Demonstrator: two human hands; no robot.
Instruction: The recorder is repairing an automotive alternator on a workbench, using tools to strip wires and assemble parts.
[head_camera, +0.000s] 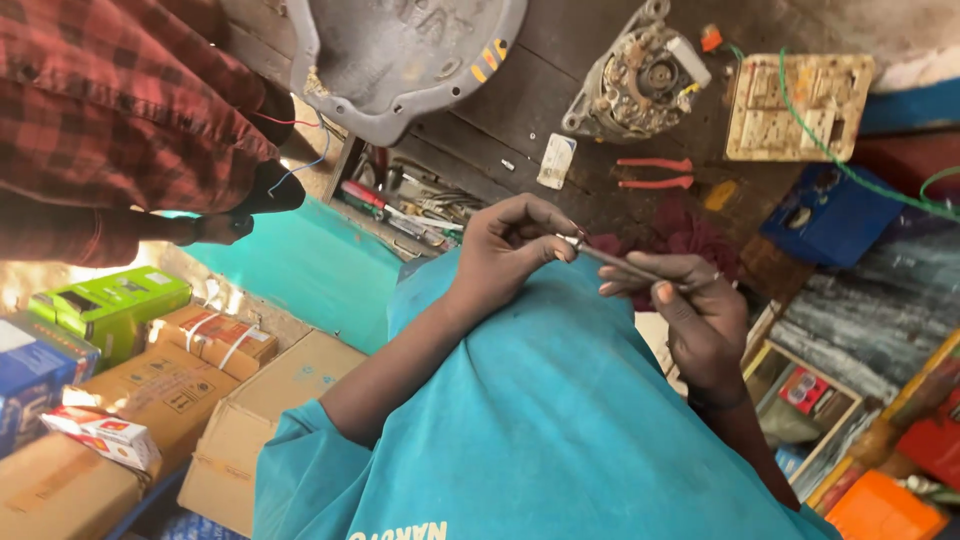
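Teal cloth (540, 420) covers the foreground. Above it, left hand (505, 250) and right hand (700, 315) each pinch an end of a thin metal rod (620, 262), fingers clenched on it, near the red pliers (655, 173) on the desk (560, 90).

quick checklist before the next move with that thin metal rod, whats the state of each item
1. Left hand pinches one end of the thin metal rod: ok.
2. Right hand grips the rod's other end: ok.
3. Small metal part at the pinched end properly seated: cannot tell, too small.
4. Red-handled pliers lie in plain sight on the dark bench: ok.
5. Plaid-sleeved person's hand with red and blue wires stays apart from the rod: ok.
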